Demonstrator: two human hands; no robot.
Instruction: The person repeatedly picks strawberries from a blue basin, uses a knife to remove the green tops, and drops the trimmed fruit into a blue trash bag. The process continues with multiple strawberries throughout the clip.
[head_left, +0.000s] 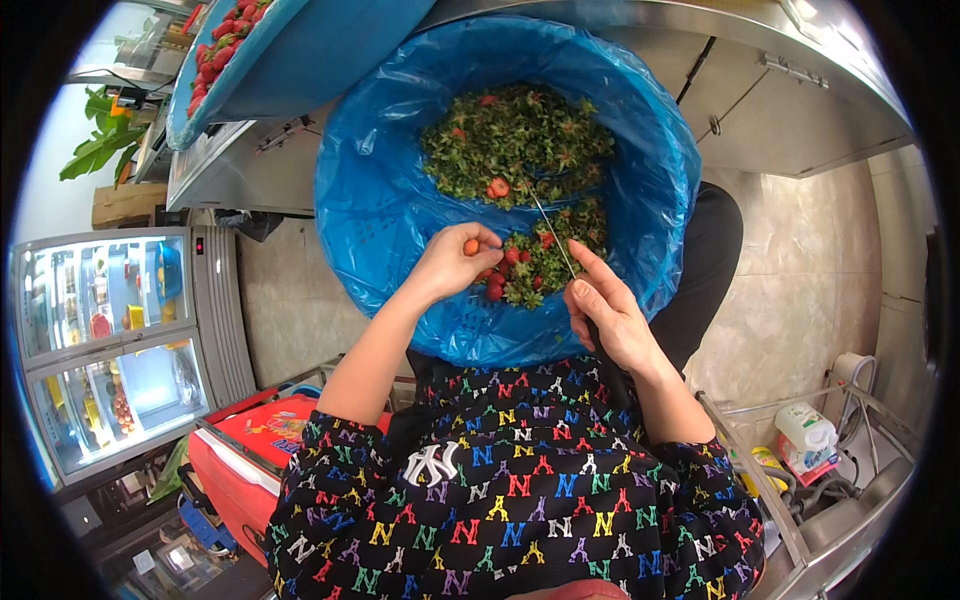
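Note:
My left hand (450, 264) is curled over the near side of a large round container lined with a blue plastic bag (375, 247). A small red-orange strawberry (471, 247) shows between its fingers. In my right hand (613, 319) is a knife (553, 234), its thin blade pointing away from me and the dark handle mostly covered by my palm. Beside my left fingertips lie several whole red strawberries (495, 285) mixed with green leaves. Farther in, a heap of cut strawberry tops (517, 135) fills the container, with a few red pieces on it.
A blue tub (300, 67) holding strawberries (219, 56) stands at upper left, by steel cabinets (795, 97). At left are a lit glass-door fridge (112, 352) and a red box (240, 457). A metal frame (757, 480) with a white jug (805, 426) stands at right.

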